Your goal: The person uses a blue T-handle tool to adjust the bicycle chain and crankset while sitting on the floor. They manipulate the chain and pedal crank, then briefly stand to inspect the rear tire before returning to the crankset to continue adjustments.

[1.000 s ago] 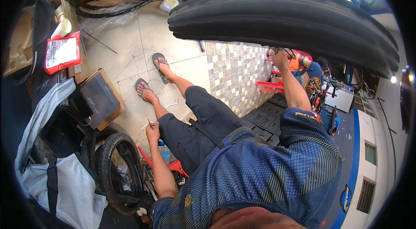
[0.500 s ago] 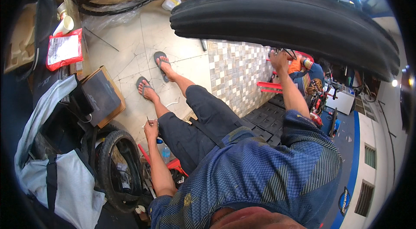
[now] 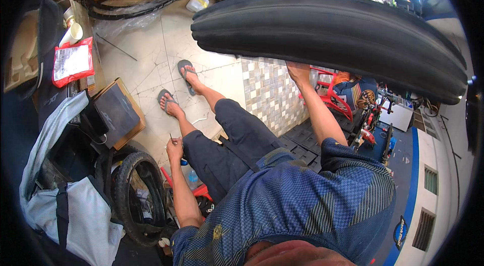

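My left hand (image 3: 175,150) hangs low beside my left thigh, its fingers closed round a thin, dark, stick-like tool (image 3: 171,138) whose tip points up past the fingers. A large black bicycle tyre (image 3: 322,37) with long grooves spans the upper right, very close to the camera. From below, my right hand (image 3: 298,70) reaches up to the tyre's lower edge. The tyre covers its fingers, so their grip cannot be made out.
Left of me are an open cardboard box (image 3: 121,115), a knobbly tyre (image 3: 138,195), a grey-white cloth bag (image 3: 85,215) and a red-white package (image 3: 74,62). A seated person (image 3: 355,92) is beyond my right arm, near a red chair (image 3: 333,97). Black hoops (image 3: 143,11) lie top left.
My right hand has moved left and slightly down, and its fingers have gone behind the tyre. The tyre's near side has dipped a little. My left hand stays almost still.
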`<action>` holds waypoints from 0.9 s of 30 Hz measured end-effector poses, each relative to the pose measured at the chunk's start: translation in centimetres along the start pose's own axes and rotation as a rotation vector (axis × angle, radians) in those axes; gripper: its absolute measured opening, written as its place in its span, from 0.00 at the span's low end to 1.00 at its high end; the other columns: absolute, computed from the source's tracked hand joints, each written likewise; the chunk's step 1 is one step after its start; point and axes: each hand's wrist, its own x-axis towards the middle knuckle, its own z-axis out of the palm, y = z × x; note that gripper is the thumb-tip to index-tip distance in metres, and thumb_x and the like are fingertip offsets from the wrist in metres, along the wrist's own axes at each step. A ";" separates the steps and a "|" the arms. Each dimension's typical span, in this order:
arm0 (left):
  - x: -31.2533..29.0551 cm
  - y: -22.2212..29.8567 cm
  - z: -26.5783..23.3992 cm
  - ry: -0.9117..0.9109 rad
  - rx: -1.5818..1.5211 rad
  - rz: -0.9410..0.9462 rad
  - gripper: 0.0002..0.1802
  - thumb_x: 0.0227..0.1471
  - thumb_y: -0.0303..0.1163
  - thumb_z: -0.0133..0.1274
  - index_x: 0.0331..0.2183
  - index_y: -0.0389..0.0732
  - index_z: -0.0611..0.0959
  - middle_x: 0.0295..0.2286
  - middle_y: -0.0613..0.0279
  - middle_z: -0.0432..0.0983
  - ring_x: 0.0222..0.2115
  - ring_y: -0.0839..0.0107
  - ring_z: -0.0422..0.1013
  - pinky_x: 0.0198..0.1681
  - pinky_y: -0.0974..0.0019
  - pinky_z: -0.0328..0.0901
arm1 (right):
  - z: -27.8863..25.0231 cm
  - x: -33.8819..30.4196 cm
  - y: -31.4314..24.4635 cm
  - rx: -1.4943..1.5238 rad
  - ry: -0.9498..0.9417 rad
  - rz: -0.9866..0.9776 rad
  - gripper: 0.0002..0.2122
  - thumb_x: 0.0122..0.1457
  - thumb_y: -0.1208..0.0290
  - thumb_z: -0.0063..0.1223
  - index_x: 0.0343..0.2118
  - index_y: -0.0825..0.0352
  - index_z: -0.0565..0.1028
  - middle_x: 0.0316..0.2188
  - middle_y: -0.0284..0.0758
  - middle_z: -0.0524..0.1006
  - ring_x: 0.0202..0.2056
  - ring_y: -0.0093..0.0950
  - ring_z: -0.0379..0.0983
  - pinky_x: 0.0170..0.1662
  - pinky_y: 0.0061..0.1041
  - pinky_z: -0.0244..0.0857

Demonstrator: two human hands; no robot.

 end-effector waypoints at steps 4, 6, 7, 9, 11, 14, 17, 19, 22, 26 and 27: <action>0.0 0.2 -0.3 0.002 0.016 -0.010 0.20 0.52 0.44 0.59 0.31 0.34 0.80 0.23 0.49 0.78 0.26 0.57 0.75 0.35 0.57 0.68 | 1.5 0.2 0.1 -0.080 0.040 -0.065 0.22 0.63 0.61 0.44 0.57 0.65 0.70 0.58 0.50 0.68 0.60 0.50 0.61 0.64 0.48 0.52; 0.1 0.1 0.2 -0.002 0.014 -0.020 0.20 0.52 0.44 0.59 0.31 0.33 0.80 0.24 0.48 0.78 0.27 0.56 0.76 0.35 0.57 0.68 | 2.6 0.2 0.4 -0.084 0.047 -0.081 0.22 0.62 0.61 0.45 0.58 0.65 0.70 0.58 0.51 0.67 0.60 0.51 0.60 0.64 0.49 0.52; 0.1 0.0 0.6 -0.002 0.009 -0.029 0.20 0.52 0.44 0.59 0.31 0.33 0.80 0.24 0.48 0.78 0.27 0.55 0.76 0.35 0.57 0.68 | 3.1 0.4 0.5 -0.090 0.040 -0.096 0.22 0.62 0.61 0.45 0.58 0.65 0.70 0.59 0.50 0.67 0.60 0.51 0.60 0.64 0.49 0.52; 0.4 -0.3 0.9 -0.025 0.010 -0.023 0.21 0.52 0.44 0.59 0.31 0.33 0.80 0.24 0.47 0.78 0.28 0.55 0.76 0.36 0.57 0.68 | 4.2 0.0 0.7 -0.107 0.024 -0.105 0.23 0.62 0.61 0.45 0.58 0.66 0.69 0.59 0.50 0.66 0.60 0.50 0.60 0.64 0.50 0.51; 1.0 -0.5 1.0 -0.041 0.026 0.004 0.20 0.52 0.44 0.59 0.31 0.33 0.80 0.25 0.47 0.78 0.28 0.55 0.75 0.36 0.57 0.68 | 4.7 -1.0 1.5 -0.070 -0.003 -0.067 0.23 0.62 0.61 0.45 0.58 0.65 0.69 0.59 0.50 0.67 0.60 0.50 0.61 0.64 0.50 0.51; 1.2 -0.3 1.3 -0.017 0.028 0.024 0.20 0.53 0.44 0.59 0.31 0.33 0.80 0.25 0.47 0.78 0.28 0.55 0.75 0.37 0.57 0.68 | 3.8 -1.6 0.9 0.020 0.051 -0.035 0.23 0.63 0.59 0.45 0.58 0.64 0.71 0.58 0.49 0.68 0.60 0.51 0.61 0.63 0.49 0.52; 1.1 1.1 1.0 -0.029 0.012 0.012 0.20 0.53 0.44 0.59 0.31 0.33 0.80 0.25 0.48 0.78 0.28 0.56 0.75 0.37 0.57 0.68 | 2.2 -2.2 1.6 -0.015 0.049 -0.037 0.23 0.63 0.56 0.45 0.57 0.64 0.71 0.56 0.49 0.70 0.59 0.52 0.62 0.63 0.47 0.52; 1.3 0.9 0.8 -0.031 -0.007 -0.005 0.20 0.53 0.43 0.59 0.31 0.33 0.80 0.25 0.49 0.78 0.27 0.57 0.75 0.36 0.58 0.68 | 1.1 -1.9 1.1 -0.015 0.000 0.014 0.23 0.64 0.55 0.46 0.56 0.64 0.72 0.56 0.49 0.70 0.59 0.52 0.62 0.63 0.46 0.52; 1.2 0.7 0.4 0.019 -0.005 0.035 0.19 0.53 0.43 0.59 0.31 0.33 0.80 0.24 0.50 0.78 0.27 0.58 0.75 0.35 0.57 0.68 | -2.2 0.5 -1.3 0.067 -0.029 0.127 0.24 0.62 0.54 0.49 0.56 0.65 0.71 0.56 0.49 0.71 0.59 0.49 0.63 0.63 0.42 0.53; 0.9 0.1 0.0 0.014 -0.054 -0.010 0.19 0.52 0.43 0.60 0.31 0.34 0.81 0.23 0.52 0.78 0.25 0.61 0.75 0.34 0.58 0.68 | -3.3 1.2 -2.7 0.128 -0.005 0.168 0.24 0.59 0.56 0.54 0.53 0.66 0.73 0.54 0.51 0.71 0.57 0.51 0.64 0.60 0.41 0.56; 0.9 -0.2 -0.1 0.014 -0.053 -0.018 0.19 0.52 0.43 0.60 0.31 0.34 0.81 0.23 0.52 0.78 0.25 0.61 0.75 0.34 0.58 0.68 | -3.5 1.2 -2.9 0.209 -0.081 0.265 0.24 0.58 0.57 0.55 0.53 0.67 0.72 0.53 0.52 0.71 0.56 0.51 0.65 0.59 0.41 0.57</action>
